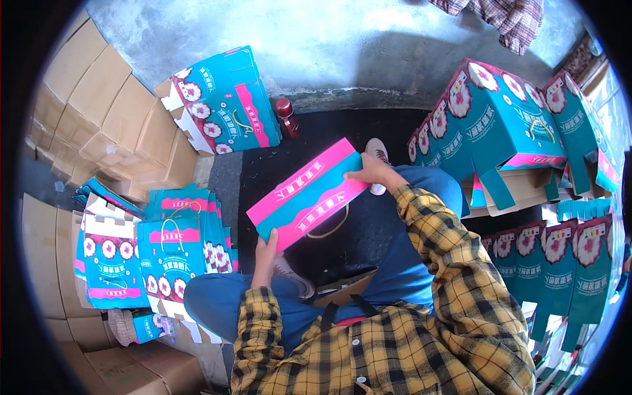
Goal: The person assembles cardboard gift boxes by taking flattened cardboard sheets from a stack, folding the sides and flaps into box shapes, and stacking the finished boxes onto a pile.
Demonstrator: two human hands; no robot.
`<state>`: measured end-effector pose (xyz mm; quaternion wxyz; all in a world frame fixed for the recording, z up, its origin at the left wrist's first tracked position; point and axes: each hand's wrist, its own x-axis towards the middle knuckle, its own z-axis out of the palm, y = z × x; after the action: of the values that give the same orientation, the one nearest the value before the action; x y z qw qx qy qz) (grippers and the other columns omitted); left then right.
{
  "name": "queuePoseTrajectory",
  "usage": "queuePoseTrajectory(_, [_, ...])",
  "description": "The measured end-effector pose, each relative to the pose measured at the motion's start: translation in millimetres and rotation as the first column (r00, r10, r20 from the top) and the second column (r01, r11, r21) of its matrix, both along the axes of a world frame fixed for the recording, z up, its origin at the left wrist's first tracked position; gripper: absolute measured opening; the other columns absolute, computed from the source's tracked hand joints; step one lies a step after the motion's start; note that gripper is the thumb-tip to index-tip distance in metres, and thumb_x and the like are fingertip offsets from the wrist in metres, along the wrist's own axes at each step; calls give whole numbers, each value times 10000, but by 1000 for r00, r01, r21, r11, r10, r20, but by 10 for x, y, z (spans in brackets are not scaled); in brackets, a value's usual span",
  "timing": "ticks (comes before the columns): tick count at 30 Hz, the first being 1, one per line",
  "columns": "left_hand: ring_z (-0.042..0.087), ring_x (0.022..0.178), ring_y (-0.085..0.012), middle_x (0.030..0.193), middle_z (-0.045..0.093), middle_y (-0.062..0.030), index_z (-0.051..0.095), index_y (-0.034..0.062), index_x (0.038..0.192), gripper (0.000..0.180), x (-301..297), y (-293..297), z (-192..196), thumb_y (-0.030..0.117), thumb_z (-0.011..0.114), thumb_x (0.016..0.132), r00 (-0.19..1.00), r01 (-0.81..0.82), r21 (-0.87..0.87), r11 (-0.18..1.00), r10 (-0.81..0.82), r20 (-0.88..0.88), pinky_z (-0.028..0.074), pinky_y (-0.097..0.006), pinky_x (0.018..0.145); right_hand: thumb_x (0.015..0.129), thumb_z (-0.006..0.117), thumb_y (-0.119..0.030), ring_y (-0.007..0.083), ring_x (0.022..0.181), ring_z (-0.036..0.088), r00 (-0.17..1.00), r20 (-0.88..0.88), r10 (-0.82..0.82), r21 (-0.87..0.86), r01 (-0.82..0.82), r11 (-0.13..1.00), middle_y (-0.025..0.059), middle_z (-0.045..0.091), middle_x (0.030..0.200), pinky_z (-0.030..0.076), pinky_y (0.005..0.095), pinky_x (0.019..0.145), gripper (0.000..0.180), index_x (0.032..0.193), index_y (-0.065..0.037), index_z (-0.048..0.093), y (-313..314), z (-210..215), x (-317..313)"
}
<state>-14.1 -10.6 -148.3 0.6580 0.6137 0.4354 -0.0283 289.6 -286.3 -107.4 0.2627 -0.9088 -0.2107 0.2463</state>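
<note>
Between my knees I hold a pink and teal carton (304,192), tilted with its right end farther away. My left hand (264,257) grips its near left corner, thumb on the upper face. At the right end my right hand (376,170) clasps the edge, thumb on top and the other fingers mostly hidden. Below the carton hangs a thin cord handle (332,224) in a loop. The carton's underside is out of sight.
Flat teal cartons (174,243) are stacked at left, with another flat stack (230,105) against the wall. Brown boxes (108,112) line the far left. Formed cartons (500,125) stand at right, with rows of more (553,263) nearer. A red flask (286,118) stands by the wall.
</note>
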Motion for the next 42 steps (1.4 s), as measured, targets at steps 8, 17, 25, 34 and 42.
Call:
queuePoseTrajectory(8, [549,1221,-205,1341,562,-128,448,-17,1413,471,201,-105,548,217,605,1035,787,-144,489,860,-200,583,402,-353,1081,824,821,-348,399,1257,578,910,337,-241,621,-23,783,280,592,1329,458,431,1070,814,1436,47,457,-260,1401,-547])
queuePoseTrajectory(17, [577,1145,-189,1273,558,-120,456,-5,1346,493,1050,-1189,1582,110,715,944,427,-64,416,907,-352,833,461,-351,1002,896,783,-152,231,1293,525,712,329,-620,892,-17,453,132,516,1435,436,376,1082,826,1555,6,310,-1917,2432,-1170])
queuePoseTrajectory(25, [474,1345,-462,1488,408,-325,369,-37,1504,818,1965,-2799,2525,237,805,869,134,-296,774,560,-778,614,469,-449,1062,1065,582,-238,160,1292,501,525,220,-822,963,19,270,63,516,1430,408,332,1088,598,1572,-53,325,-3997,2265,-792])
queuePoseTrajectory(34, [400,1401,-494,1558,288,-330,188,-4,1592,927,2229,-3721,2459,231,762,902,93,-127,792,597,-788,609,422,-472,1131,1046,606,-347,158,1214,551,539,-7,-842,985,147,86,29,580,1308,440,421,1075,491,1438,-83,471,-4825,1922,-475])
queuePoseTrajectory(42, [336,1435,-511,1557,266,-364,158,-7,1596,967,2415,-4171,2508,195,767,873,37,-46,831,554,-831,556,354,-498,1173,1029,584,-410,161,1214,570,515,-213,-831,976,152,-156,3,640,1293,437,407,1000,395,1327,-152,592,-5476,1782,-454])
